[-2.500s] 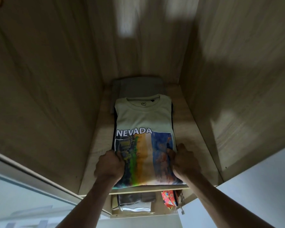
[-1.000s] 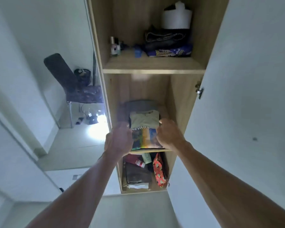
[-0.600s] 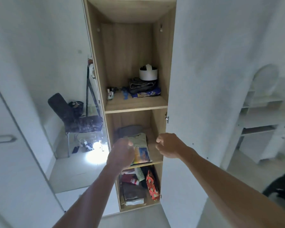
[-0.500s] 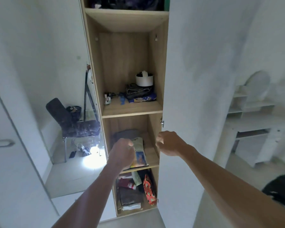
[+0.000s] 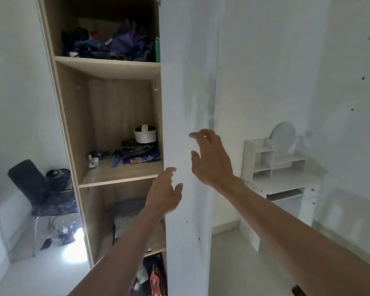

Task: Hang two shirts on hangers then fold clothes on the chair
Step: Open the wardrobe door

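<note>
Now that both hands have let go of the folded shirt (image 5: 135, 223) on the wardrobe's lower shelf (image 5: 158, 245), left hand (image 5: 165, 194) and right hand (image 5: 212, 160) hover empty with fingers loosely spread by the white door (image 5: 186, 82); that garment seems stowed.

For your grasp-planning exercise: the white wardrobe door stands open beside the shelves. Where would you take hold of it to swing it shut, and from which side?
Grip the white wardrobe door by its free vertical edge, coming from the right, where the right hand hovers. No handle shows, and that edge lies farthest from the hinges.
</note>
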`<state>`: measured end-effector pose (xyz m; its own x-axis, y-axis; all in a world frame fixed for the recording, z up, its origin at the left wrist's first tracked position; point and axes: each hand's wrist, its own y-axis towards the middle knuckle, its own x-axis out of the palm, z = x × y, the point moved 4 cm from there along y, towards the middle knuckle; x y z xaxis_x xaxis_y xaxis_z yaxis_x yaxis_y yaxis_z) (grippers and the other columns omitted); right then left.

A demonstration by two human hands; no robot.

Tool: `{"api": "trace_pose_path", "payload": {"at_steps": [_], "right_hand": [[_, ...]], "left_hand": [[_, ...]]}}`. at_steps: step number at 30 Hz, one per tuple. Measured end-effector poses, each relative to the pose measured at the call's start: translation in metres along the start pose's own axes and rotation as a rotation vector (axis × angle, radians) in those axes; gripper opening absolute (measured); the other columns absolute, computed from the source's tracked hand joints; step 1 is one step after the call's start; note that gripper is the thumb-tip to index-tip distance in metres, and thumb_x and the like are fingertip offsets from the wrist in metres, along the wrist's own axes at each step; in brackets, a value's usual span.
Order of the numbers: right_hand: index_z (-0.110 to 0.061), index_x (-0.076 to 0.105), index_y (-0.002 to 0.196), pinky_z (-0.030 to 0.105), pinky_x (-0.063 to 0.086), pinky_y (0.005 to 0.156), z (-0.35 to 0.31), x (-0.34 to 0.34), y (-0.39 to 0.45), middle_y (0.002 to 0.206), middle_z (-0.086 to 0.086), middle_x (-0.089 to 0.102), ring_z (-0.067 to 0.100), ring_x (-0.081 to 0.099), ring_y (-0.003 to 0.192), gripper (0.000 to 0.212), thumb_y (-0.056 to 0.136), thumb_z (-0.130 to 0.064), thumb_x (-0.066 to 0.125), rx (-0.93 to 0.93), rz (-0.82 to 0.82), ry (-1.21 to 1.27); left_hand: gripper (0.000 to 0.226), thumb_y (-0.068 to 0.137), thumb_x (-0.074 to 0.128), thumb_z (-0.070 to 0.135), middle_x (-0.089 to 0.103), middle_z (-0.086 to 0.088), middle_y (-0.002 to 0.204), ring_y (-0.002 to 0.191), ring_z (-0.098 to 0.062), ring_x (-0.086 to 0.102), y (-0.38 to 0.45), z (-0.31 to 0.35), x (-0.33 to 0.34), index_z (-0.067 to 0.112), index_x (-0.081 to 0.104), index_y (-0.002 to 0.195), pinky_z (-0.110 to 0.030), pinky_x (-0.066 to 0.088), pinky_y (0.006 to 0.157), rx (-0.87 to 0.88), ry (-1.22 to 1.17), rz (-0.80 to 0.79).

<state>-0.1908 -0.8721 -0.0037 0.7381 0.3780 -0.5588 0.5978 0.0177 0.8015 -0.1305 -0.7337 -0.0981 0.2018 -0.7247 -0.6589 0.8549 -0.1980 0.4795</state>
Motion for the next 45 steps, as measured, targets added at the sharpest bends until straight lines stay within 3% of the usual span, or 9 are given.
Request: {"api": "trace_pose_path", "payload": {"at_steps": [3, 7, 11, 22, 28, 32, 35, 40, 45], "right_hand": [[-0.017, 0.036, 0.151, 0.043, 0.051, 0.097, 0.022, -0.036, 0.031, 0.156, 0.01, 0.033, 0.031, 0.041, 0.134, 0.068, 0.089, -0.017, 0.066, 0.071, 0.238, 0.012], [-0.019, 0.012, 0.158, 0.049, 0.044, 0.111, 0.048, -0.037, 0.062, 0.158, 0.008, 0.034, 0.033, 0.043, 0.139, 0.072, 0.1, -0.028, 0.052, 0.277, -0.003, 0.331], [-0.011, 0.032, 0.141, 0.045, 0.057, 0.086, 0.05, -0.025, 0.067, 0.118, 0.011, 0.061, 0.031, 0.066, 0.1, 0.044, 0.103, -0.03, 0.043, 0.318, -0.081, 0.445], [-0.011, 0.047, 0.134, 0.049, 0.055, 0.09, 0.004, -0.012, 0.061, 0.113, 0.012, 0.067, 0.032, 0.066, 0.101, 0.048, 0.101, -0.045, 0.037, 0.24, -0.016, 0.516], [-0.015, 0.06, 0.131, 0.028, 0.045, 0.082, -0.059, 0.006, 0.059, 0.089, -0.007, 0.061, 0.012, 0.057, 0.084, 0.039, 0.107, -0.033, 0.035, 0.132, 0.044, 0.553], [-0.019, 0.062, 0.134, 0.021, 0.048, 0.09, -0.106, 0.026, 0.07, 0.117, 0.0, 0.072, 0.015, 0.068, 0.103, 0.037, 0.108, -0.028, 0.037, 0.059, 0.027, 0.55], [-0.024, 0.056, 0.14, 0.032, 0.051, 0.102, -0.137, 0.056, 0.079, 0.137, -0.003, 0.063, 0.017, 0.064, 0.118, 0.039, 0.107, -0.034, 0.036, -0.003, -0.031, 0.506], [-0.031, 0.037, 0.153, 0.043, 0.036, 0.118, -0.158, 0.109, 0.098, 0.158, -0.005, 0.04, 0.019, 0.042, 0.142, 0.046, 0.107, -0.038, 0.035, 0.036, -0.134, 0.373], [-0.034, 0.014, 0.16, 0.04, 0.018, 0.122, -0.157, 0.155, 0.128, 0.169, -0.004, 0.011, 0.018, 0.012, 0.155, 0.055, 0.108, -0.034, 0.031, 0.044, -0.208, 0.279]], "left_hand": [[0.07, 0.094, 0.064, 0.039, 0.043, 0.003, 0.152, 0.131, -0.015, 0.05, 0.022, 0.048, 0.022, 0.023, 0.03, 0.153, -0.038, 0.042, 0.11, 0.052, -0.093, 0.019], [0.086, 0.089, 0.068, 0.048, 0.031, 0.006, 0.16, 0.141, -0.017, 0.039, 0.042, 0.092, 0.041, 0.028, 0.019, 0.157, -0.046, 0.038, 0.114, 0.087, -0.174, 0.043], [0.082, 0.087, 0.07, 0.043, 0.039, 0.006, 0.153, 0.137, -0.019, 0.044, 0.051, 0.094, 0.048, 0.029, 0.023, 0.152, -0.049, 0.044, 0.108, 0.05, -0.194, 0.094], [0.085, 0.081, 0.075, 0.047, 0.046, 0.008, 0.145, 0.122, -0.012, 0.053, 0.04, 0.061, 0.009, 0.029, 0.028, 0.149, -0.036, 0.049, 0.1, 0.087, -0.079, 0.121], [0.081, 0.087, 0.069, 0.045, 0.048, 0.012, 0.145, 0.125, -0.009, 0.052, 0.02, 0.014, -0.055, 0.03, 0.022, 0.151, -0.033, 0.049, 0.102, 0.166, 0.056, 0.144], [0.081, 0.089, 0.066, 0.044, 0.048, 0.011, 0.145, 0.12, -0.011, 0.057, 0.015, -0.029, -0.109, 0.038, 0.014, 0.151, -0.039, 0.055, 0.093, 0.144, 0.136, 0.178], [0.088, 0.09, 0.067, 0.038, 0.037, 0.01, 0.154, 0.131, -0.013, 0.049, 0.013, -0.061, -0.141, 0.033, 0.007, 0.155, -0.032, 0.048, 0.101, 0.156, 0.187, 0.249], [0.102, 0.078, 0.08, 0.022, 0.03, -0.006, 0.159, 0.139, -0.027, 0.041, 0.019, -0.104, -0.18, 0.019, 0.016, 0.157, -0.043, 0.052, 0.1, 0.188, 0.468, 0.466], [0.1, 0.078, 0.073, 0.025, -0.005, -0.011, 0.168, 0.154, -0.036, -0.001, 0.05, -0.139, -0.198, 0.022, 0.016, 0.16, -0.063, 0.025, 0.116, 0.179, 0.77, 0.483]]}}
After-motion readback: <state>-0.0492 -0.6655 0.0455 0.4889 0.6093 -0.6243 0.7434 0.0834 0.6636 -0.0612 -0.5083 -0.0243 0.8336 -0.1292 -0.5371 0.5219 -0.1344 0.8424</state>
